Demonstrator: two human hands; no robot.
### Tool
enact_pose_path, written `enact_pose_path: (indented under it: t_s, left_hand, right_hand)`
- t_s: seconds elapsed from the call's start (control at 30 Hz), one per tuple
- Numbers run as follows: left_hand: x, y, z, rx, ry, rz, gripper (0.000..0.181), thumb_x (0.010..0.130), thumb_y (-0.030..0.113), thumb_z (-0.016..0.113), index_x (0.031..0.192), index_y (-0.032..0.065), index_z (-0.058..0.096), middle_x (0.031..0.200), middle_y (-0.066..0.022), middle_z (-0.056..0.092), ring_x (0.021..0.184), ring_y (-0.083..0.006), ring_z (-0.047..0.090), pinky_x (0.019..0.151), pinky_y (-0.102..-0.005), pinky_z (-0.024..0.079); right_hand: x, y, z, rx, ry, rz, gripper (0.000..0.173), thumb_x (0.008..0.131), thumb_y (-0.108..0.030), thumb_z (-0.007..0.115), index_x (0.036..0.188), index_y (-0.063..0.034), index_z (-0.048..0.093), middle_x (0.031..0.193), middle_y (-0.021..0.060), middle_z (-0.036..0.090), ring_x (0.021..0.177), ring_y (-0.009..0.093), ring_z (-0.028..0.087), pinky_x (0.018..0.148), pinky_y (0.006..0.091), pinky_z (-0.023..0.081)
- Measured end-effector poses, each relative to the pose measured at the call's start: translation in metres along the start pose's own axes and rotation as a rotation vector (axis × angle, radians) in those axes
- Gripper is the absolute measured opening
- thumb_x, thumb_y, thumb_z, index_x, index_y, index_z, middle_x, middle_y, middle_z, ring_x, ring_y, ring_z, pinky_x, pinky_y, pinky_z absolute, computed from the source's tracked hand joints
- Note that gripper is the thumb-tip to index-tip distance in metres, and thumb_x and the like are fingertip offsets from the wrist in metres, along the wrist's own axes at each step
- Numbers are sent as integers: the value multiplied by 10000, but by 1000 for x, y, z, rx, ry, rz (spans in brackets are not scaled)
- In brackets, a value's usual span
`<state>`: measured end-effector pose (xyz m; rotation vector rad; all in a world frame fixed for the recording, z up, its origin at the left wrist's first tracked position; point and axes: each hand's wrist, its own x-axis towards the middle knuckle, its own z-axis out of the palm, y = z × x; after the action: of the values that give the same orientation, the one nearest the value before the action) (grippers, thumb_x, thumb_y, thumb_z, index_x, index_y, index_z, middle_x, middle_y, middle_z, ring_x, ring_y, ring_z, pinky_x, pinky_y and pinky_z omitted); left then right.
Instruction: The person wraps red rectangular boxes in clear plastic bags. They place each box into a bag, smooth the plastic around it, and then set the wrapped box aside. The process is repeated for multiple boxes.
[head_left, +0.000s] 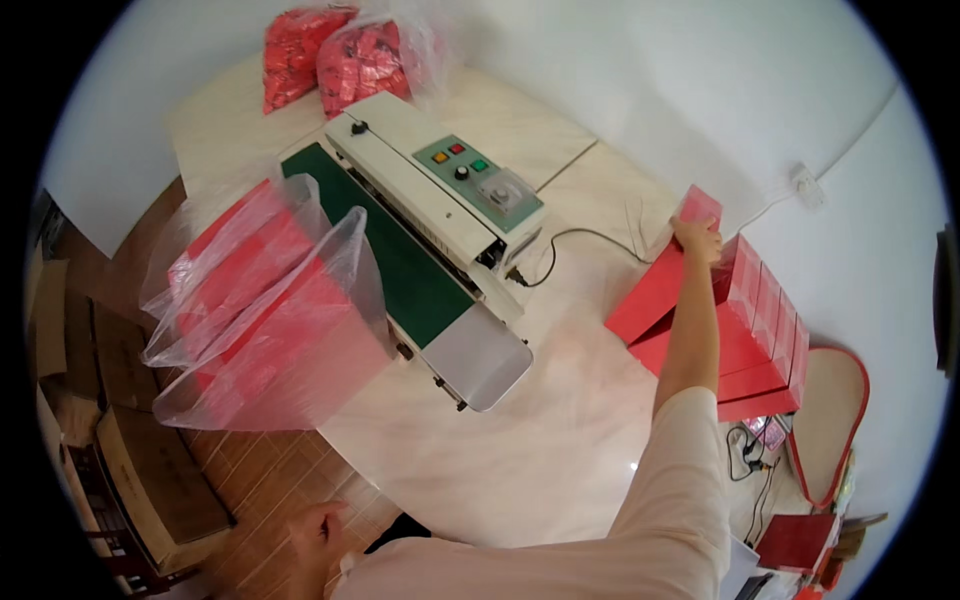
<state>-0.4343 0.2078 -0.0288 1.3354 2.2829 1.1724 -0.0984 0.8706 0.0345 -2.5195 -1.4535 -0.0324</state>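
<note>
At the table's right side my right hand (699, 238) grips the far end of a red box (651, 289). That box leans beside a row of several similar red boxes (757, 337), which show clear film on their ends. My left hand (316, 526) hangs low over the floor near my body, blurred, with curled fingers. It touches none of the boxes or bags. Large clear plastic bags (349, 274) holding red packs (247, 300) stand at the table's left edge, beside the green conveyor belt (390, 255) of a continuous band sealer (442, 187).
Two clear bags of small red packets (364, 64) stand at the back. A power cord (570, 232) runs across the tabletop (570, 420). Brown cartons (161, 480) are on the floor at left. A red-edged racket case (829, 420) leans at right near cables (757, 465).
</note>
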Motion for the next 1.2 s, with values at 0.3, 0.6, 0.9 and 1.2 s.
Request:
enact_pose_path:
  t_s: [0.3, 0.6, 0.9, 1.2]
  left_hand:
    - [-7, -6, -13, -194, 58, 34, 203, 783, -40, 548, 864, 66, 701, 571, -108, 548, 449, -184, 515, 450, -272, 401]
    - [30, -8, 55, -891, -425, -195, 358, 930, 163, 548, 1275, 118, 463, 827, -45, 632, 745, -109, 592, 627, -266, 475]
    - [-22, 127, 143, -1723, -1016, -519, 794, 886, 685, 358, 1432, 111, 305, 1431, -96, 390, 1303, -255, 391, 1058, -435, 344]
    - [-220, 186, 189, -1370, -1404, -408, 830, 840, 655, 513, 1392, 58, 347, 1343, -98, 461, 1203, -241, 468, 972, -410, 427]
  right_hand:
    - [-96, 30, -57, 159, 240, -268, 980, 608, -504, 744, 1425, -156, 329, 1228, 261, 504, 1181, 389, 480, 973, 468, 399]
    - [-252, 163, -282, 761, -192, -604, 910, 649, -202, 729, 1438, -44, 304, 1178, 179, 537, 1057, 260, 542, 876, 328, 461]
    - [-446, 366, -381, 1158, -368, -392, 1011, 602, -211, 734, 1471, -51, 243, 1281, 142, 488, 1176, 230, 498, 1005, 327, 376]
    - [-605, 720, -265, 1500, -210, 386, 836, 851, -571, 539, 1442, -48, 266, 1447, 87, 365, 1329, 221, 348, 1090, 373, 277]
